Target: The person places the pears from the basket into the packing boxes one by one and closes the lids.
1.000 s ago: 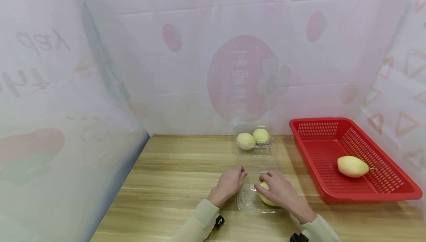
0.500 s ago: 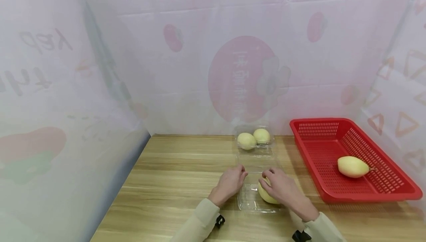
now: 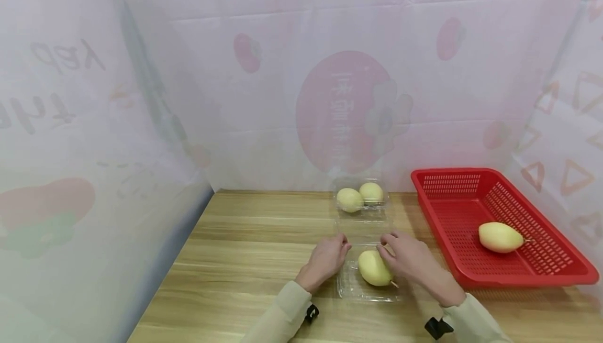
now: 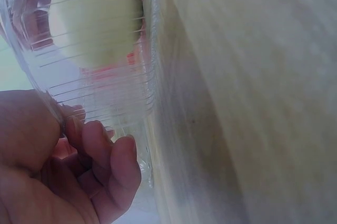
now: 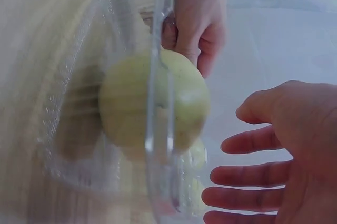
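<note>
A pale yellow pear (image 3: 375, 268) lies in the near clear plastic clamshell box (image 3: 348, 286), its stem pointing toward the near right. At the box's left edge, my left hand (image 3: 325, 260) pinches the rim between thumb and curled fingers, as the left wrist view confirms. My right hand (image 3: 412, 259) is just right of the pear. In the right wrist view its fingers (image 5: 247, 175) are extended and apart from the pear (image 5: 181, 100), holding nothing. That view shows the pear partly through the box's clear wall.
Behind stands another clear box (image 3: 361, 208) with two yellow pears (image 3: 349, 200). To the right is a red perforated plastic basket (image 3: 452, 249) holding one pear (image 3: 500, 237). The wooden table (image 3: 226, 259) ends at a printed cloth backdrop (image 3: 264, 139).
My right hand has let go of the pear and moved right and slightly away from it. The pear now shows almost whole. My left hand has stayed at the box's edge.
</note>
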The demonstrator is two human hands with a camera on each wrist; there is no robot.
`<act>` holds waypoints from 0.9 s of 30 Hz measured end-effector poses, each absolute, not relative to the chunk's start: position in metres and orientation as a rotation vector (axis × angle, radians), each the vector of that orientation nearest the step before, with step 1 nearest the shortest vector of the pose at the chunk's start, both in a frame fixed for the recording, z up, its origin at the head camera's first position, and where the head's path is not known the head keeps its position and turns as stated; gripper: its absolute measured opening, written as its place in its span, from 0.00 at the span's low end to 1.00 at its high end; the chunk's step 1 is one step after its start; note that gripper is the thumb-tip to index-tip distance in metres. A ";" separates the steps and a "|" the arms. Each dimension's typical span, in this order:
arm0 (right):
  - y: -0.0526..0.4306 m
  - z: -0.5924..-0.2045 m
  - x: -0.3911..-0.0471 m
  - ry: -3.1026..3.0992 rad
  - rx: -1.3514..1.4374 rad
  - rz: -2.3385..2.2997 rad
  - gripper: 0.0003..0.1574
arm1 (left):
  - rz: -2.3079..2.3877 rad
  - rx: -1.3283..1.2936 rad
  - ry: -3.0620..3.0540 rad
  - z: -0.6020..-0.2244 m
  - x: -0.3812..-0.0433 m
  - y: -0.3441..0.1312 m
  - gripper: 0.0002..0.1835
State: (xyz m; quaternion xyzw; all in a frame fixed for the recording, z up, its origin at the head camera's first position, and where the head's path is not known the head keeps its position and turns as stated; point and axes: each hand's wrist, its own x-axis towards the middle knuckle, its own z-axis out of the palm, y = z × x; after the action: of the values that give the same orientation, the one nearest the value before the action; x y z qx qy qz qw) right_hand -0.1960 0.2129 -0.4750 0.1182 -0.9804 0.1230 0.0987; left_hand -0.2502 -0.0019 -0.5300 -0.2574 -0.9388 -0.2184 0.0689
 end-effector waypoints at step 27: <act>0.266 -0.419 -0.197 -2.744 0.448 0.261 0.09 | -0.649 -0.780 -2.808 -0.529 -0.250 -0.001 0.10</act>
State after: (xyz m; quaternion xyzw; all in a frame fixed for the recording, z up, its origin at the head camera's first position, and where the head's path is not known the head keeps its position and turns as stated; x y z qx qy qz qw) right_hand -0.1973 0.2656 -0.4185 0.1578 -0.9677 0.0920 0.1736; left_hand -0.2505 -0.0011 -0.5295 -0.2605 -0.9376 -0.2168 0.0777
